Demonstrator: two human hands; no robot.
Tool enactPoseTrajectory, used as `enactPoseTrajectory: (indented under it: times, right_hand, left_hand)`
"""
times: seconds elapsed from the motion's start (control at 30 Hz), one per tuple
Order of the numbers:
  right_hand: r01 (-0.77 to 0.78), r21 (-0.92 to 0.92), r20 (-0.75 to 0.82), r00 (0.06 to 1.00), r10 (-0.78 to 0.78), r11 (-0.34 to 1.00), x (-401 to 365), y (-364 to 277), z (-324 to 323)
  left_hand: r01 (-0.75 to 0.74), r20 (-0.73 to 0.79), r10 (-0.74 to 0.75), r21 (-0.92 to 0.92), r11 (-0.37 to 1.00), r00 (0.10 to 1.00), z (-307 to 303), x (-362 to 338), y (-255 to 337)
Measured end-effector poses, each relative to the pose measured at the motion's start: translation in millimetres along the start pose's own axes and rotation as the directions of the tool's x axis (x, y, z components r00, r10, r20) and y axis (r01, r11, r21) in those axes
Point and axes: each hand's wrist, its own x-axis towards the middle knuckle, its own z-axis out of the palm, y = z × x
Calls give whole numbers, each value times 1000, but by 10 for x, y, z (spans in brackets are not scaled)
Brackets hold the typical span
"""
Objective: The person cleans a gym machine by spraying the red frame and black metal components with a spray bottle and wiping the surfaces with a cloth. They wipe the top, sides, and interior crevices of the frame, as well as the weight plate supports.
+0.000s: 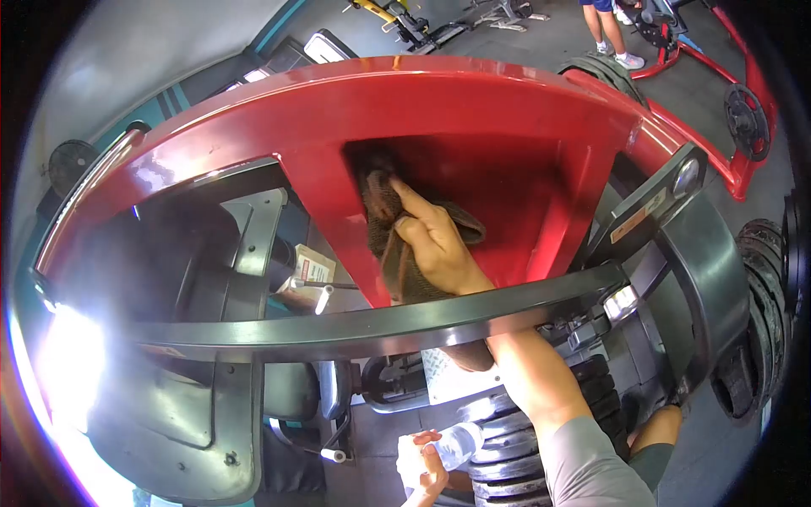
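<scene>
My right hand [438, 243] is closed around a bunched brown cloth [393, 258], which it presses against the recessed red panel [515, 203] of a gym machine. Its index finger and thumb lie along the cloth, near the panel's upper left corner. A loose end of the cloth hangs below the hand. My right forearm passes beneath a black metal bar [397, 325]. Low in the view, my left hand [427, 469] grips a clear plastic bottle [460, 445], partly washed out by light. The bottle is tilted, and its top is hard to make out near the bright fingers.
The curved red frame [389, 80] spans the view above my hands. Stacked black weight plates [511, 460] stand beside the bottle, with more plates [760, 313] at right. A black padded part [182, 406] fills the lower left. Another person's legs [604, 29] show far back.
</scene>
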Motion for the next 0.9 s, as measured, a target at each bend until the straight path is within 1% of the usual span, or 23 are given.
enactPoseTrajectory:
  times: [0.03, 0.1, 0.13, 0.17, 0.27, 0.3, 0.37, 0.4, 0.43, 0.47, 0.5, 0.53, 0.6, 0.63, 0.67, 0.73, 0.77, 0.8, 0.83, 0.87, 0.9]
  right_hand:
    - [131, -39, -51, 990, -133, 991, 90, -66, 48]
    - [-8, -105, 95, 995, 18, 994, 298, -277, -25]
    - [-78, -140, 174, 980, 102, 987, 337, -308, -15]
    - [6, -142, 100, 995, 8, 990, 317, -243, 47]
    - [132, -325, -38, 988, -152, 936, 110, 13, 96]
    - [164, -483, -19, 980, -197, 860, 91, 35, 77]
    - [211, -747, 41, 961, -274, 630, 68, 53, 27]
    - [225, -815, 70, 953, -294, 534, 110, 12, -11]
    - [234, -875, 108, 948, -300, 424, 175, -60, -38]
    - [243, -922, 152, 943, -295, 301, 213, -89, -79]
    - [254, -930, 160, 931, -329, 266, 228, -56, -122]
    - [239, -948, 156, 924, -350, 209, 249, -46, -216]
    - [210, -971, 148, 904, -402, 115, 267, -40, -351]
    - [203, -972, 143, 908, -393, 115, 237, -50, -447]
    - [144, -983, 89, 914, -396, 112, 190, -34, -528]
    - [25, -994, -21, 913, -408, 107, 88, 17, -701]
    - [-115, -987, -148, 921, -359, 110, 31, 20, -785]
    - [-258, -961, -278, 909, -312, 104, -22, 13, -867]
    - [-449, -878, -476, 854, -211, 167, -42, -2, -960]
    - [-401, -874, -463, 857, -226, 274, -58, 15, -996]
    - [-348, -858, -453, 859, -239, 377, -47, -13, -953]
  left_hand:
    - [37, -36, -38, -44, 998, 999, 7, -17, -29]
    - [81, -68, -88, -103, 991, 994, -19, -32, -37]
    - [108, -92, -121, -133, 985, 988, -21, -25, -15]
    - [45, -93, -59, -142, 989, 994, -10, -16, 1]
    - [-12, 0, 12, -28, 1000, 1000, 0, 80, 134]
    - [-3, -33, 0, -86, 996, 999, 6, 15, 7]
    - [-4, -20, 4, 11, 1000, 1000, -55, -45, -43]
    - [2, -8, -2, 53, 999, 1000, -70, -48, -46]
    - [-62, 97, 45, 183, 981, 994, -91, 109, 211]
    - [10, 23, -6, -157, 988, 1000, -79, -17, 150]
    - [187, 41, -183, -102, 977, 982, -83, -81, 209]
    - [350, 51, -348, -42, 936, 936, -90, -96, 259]
    - [192, 106, -181, -110, 975, 978, -118, -62, 217]
    - [129, 25, -129, -352, 927, 991, -47, -10, 219]
    - [356, 109, -371, 138, 924, 922, -138, 15, 314]
    - [109, 248, -205, 354, 929, 947, -206, 156, 420]
    - [264, 107, -278, 128, 956, 955, -144, 40, 306]
    - [299, 117, -328, 215, 930, 937, -146, 54, 310]
    - [255, 168, -307, 272, 928, 937, -175, 83, 332]
    - [208, 216, -286, 323, 923, 933, -188, 104, 356]
    - [327, 102, -328, 24, 945, 939, -134, 4, 249]
